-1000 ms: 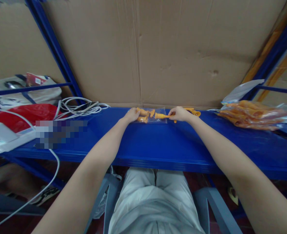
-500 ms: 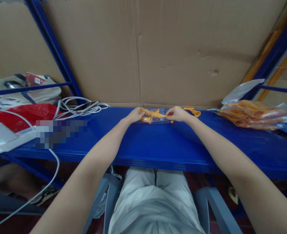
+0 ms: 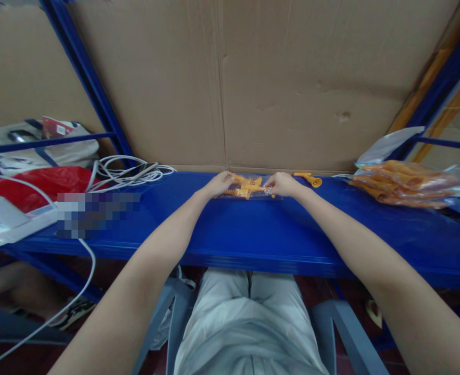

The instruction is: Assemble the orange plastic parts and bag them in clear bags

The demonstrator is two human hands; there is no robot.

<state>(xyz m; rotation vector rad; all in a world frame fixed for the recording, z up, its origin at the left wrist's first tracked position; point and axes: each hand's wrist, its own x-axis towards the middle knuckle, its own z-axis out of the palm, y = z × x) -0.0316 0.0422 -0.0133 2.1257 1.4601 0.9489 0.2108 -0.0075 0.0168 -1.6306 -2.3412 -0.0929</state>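
Left hand and right hand both pinch a clear bag of orange plastic parts on blue shelf, loose orange part just right.

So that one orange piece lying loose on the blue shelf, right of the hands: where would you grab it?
Probably by the thin stem of the loose orange piece, pinched from above. It lies flat on the blue shelf, flared end to the right, cardboard wall close behind, so coming from the front and top seems easiest.
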